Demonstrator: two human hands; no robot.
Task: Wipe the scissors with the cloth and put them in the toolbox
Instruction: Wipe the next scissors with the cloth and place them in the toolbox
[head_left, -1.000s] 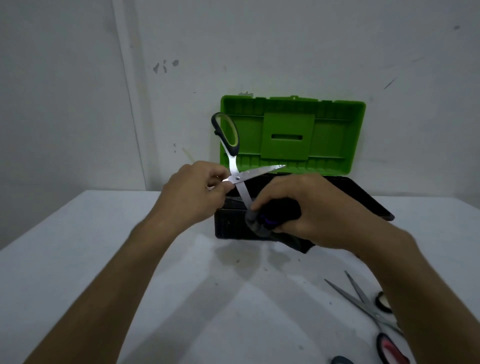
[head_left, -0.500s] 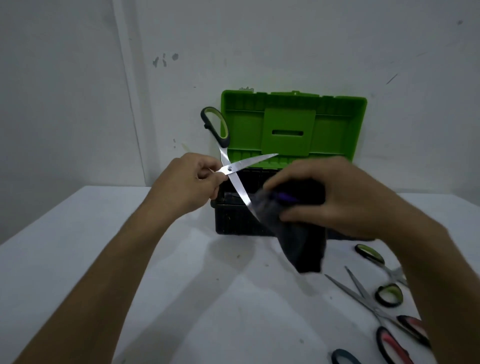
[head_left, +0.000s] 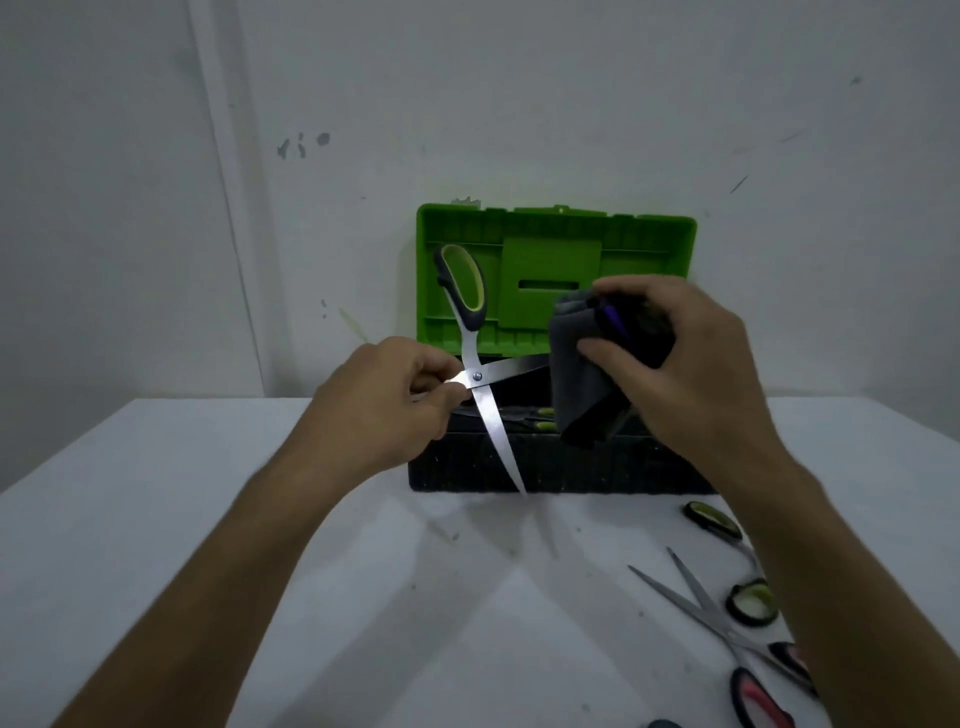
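Steel blades splayed wide catch the light: the scissors (head_left: 480, 371) hang in the air just in front of the open toolbox (head_left: 550, 462), which sits at the far edge of the tabletop (head_left: 218, 519) against the wall. The left hand (head_left: 387, 402) has a narrow pinch grip closed on the scissors right at the pivot, one black-and-green handle loop standing up before the green lid (head_left: 556, 234), one blade pointing down toward the toolbox's front wall, the other running right into the cloth (head_left: 579, 379). The right hand (head_left: 675, 364) is closed around that dark grey cloth, bunched, folded over the tip end of the sideways blade. The step in hand looks like wiping this second blade; to do it well, the cloth should be pinched flat on both faces and drawn from pivot to tip, away from the edge, while the left pinch keeps the pivot steady so the blades do not snap shut on the fingers. The free blade's point hangs close to the toolbox wall and should be kept off it. More scissors (head_left: 727, 613) lie near the right front corner of the tabletop, seemingly waiting their turn.
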